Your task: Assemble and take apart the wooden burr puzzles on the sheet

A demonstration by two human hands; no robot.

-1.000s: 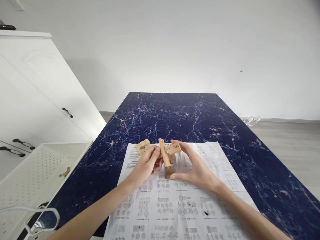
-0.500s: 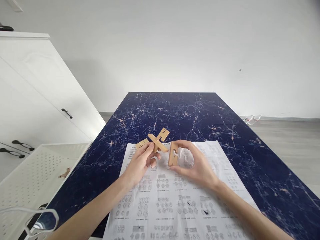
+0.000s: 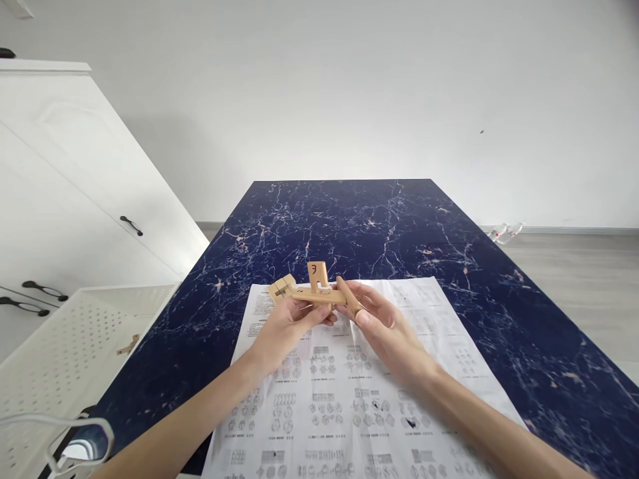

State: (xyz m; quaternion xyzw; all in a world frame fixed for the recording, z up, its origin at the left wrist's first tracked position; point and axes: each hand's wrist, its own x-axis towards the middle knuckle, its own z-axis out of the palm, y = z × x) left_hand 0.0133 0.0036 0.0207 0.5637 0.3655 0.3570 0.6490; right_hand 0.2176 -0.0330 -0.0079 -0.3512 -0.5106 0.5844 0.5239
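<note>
My left hand (image 3: 294, 330) is closed on two interlocked wooden puzzle pieces. One is a flat bar (image 3: 319, 297) lying nearly level, and the other is a notched piece (image 3: 316, 271) with a handwritten mark, standing up through it. In my right hand (image 3: 382, 326), pinched between thumb and fingers, is a third wooden puzzle piece (image 3: 348, 296), tilted. It meets the right end of the bar; whether the two are joined, I cannot tell. Both hands are above a printed instruction sheet (image 3: 329, 392). Behind my left hand lies a light wooden block (image 3: 282, 286) with grooves.
The sheet lies on a dark blue marbled table (image 3: 339, 226). To the left stand a white perforated basket (image 3: 54, 352) with a small wooden piece (image 3: 128, 344) in it, a white cable (image 3: 94, 426) and a white cabinet (image 3: 74, 166). Clear plastic items (image 3: 505, 232) show beyond the right edge.
My hands have come together. The right hand's piece has turned edge-on and moved against the bar. The left hand's pair has rotated, so the bar is nearly level and the marked piece upright.
</note>
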